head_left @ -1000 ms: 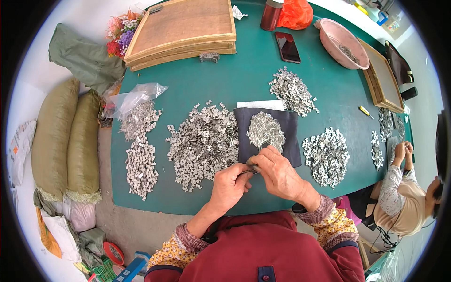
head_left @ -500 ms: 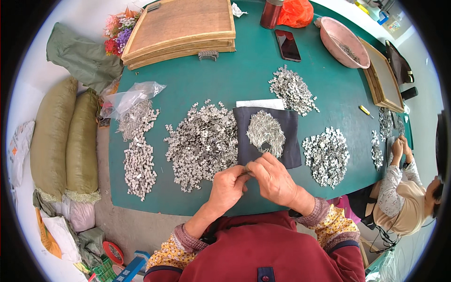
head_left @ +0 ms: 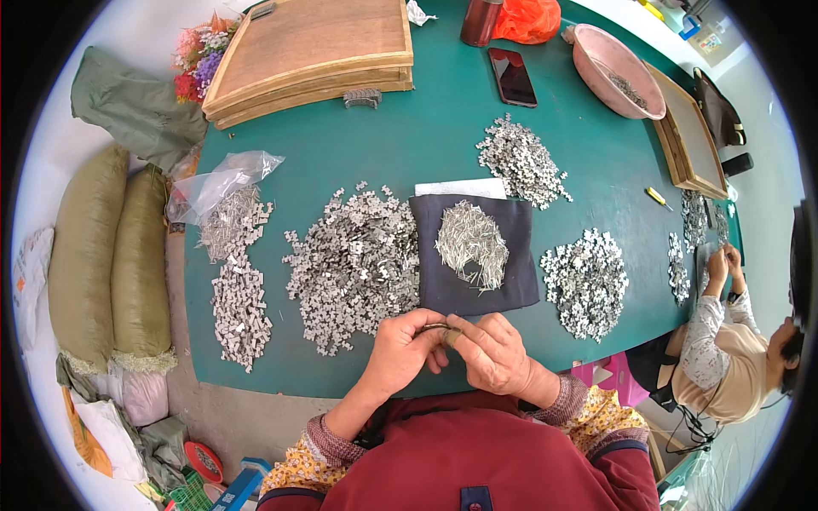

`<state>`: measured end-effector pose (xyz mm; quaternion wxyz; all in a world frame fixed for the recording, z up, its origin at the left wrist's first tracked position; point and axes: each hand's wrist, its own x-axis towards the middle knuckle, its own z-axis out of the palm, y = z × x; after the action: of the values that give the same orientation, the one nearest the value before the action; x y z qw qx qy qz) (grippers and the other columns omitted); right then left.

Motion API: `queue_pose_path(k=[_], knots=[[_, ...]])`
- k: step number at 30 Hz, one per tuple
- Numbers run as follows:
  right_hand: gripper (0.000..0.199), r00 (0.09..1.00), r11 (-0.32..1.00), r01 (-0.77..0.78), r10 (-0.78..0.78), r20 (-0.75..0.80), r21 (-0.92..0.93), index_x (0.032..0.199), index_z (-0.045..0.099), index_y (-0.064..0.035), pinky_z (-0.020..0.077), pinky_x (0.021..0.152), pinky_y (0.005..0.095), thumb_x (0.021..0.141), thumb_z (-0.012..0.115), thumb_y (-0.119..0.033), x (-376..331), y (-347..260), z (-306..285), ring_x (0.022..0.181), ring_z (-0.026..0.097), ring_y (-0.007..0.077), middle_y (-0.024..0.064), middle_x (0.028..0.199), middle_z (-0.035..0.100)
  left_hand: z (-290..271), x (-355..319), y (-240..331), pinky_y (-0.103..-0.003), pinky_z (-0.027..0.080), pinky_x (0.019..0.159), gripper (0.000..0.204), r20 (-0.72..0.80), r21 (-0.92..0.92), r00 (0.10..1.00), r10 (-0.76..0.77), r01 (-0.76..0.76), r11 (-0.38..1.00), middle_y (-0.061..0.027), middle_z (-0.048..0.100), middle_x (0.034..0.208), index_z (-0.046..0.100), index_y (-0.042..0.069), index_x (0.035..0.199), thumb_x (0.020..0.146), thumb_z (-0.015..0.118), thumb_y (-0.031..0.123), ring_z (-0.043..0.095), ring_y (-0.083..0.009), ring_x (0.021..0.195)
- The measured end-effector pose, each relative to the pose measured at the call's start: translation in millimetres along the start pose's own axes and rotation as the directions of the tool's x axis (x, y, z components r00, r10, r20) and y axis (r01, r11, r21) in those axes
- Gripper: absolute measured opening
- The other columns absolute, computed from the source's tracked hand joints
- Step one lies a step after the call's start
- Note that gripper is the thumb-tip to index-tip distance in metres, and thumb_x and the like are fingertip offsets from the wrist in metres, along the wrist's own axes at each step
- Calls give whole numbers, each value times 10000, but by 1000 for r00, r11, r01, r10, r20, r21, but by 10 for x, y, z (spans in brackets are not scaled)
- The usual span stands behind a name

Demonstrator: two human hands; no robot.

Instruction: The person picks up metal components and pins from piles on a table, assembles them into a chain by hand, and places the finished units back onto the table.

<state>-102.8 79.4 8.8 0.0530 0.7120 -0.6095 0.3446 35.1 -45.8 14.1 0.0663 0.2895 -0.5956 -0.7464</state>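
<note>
Fingertips of my left hand and my right hand meet at the near side of a dark cloth. Both are closed on a small, narrow, dark metal piece; most of it is hidden by the fingers, so its exact kind does not show. On the cloth, just beyond my hands, lies a pile of thin silvery pins. A large heap of small grey metal links spreads to the left of the cloth, and another heap of links sits to its right.
Further links are heaped behind the cloth. At the left are small metal pieces and a plastic bag. Wooden trays, a phone and a pink basin stand farther back. A co-worker sits at the right end.
My hands have drawn back from the pin pile toward my body, still joined at the small dark piece. The whole view has shifted slightly.
</note>
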Motion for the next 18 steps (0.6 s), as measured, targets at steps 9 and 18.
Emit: queue_pose_path(k=[9,18], knots=[[394,955,956,-291,293,53,-43,1082,622,-24,407,791,400,689,626,5,252,298,-53,907,531,285,101,1064,589,-90,54,-50,-264,548,483,117,-28,-150,993,-113,108,983,-112,658,754,648,-65,985,915,597,14,662,-169,589],[395,952,973,-196,219,215,-126,1062,639,1,378,817,388,671,605,-42,120,239,-26,927,521,245,78,1037,562,-241,34,-116,-244,547,492,154,-101,-220,993,-62,39,975,-106,666,768,651,-60,1014,915,616,52,656,-139,593]])
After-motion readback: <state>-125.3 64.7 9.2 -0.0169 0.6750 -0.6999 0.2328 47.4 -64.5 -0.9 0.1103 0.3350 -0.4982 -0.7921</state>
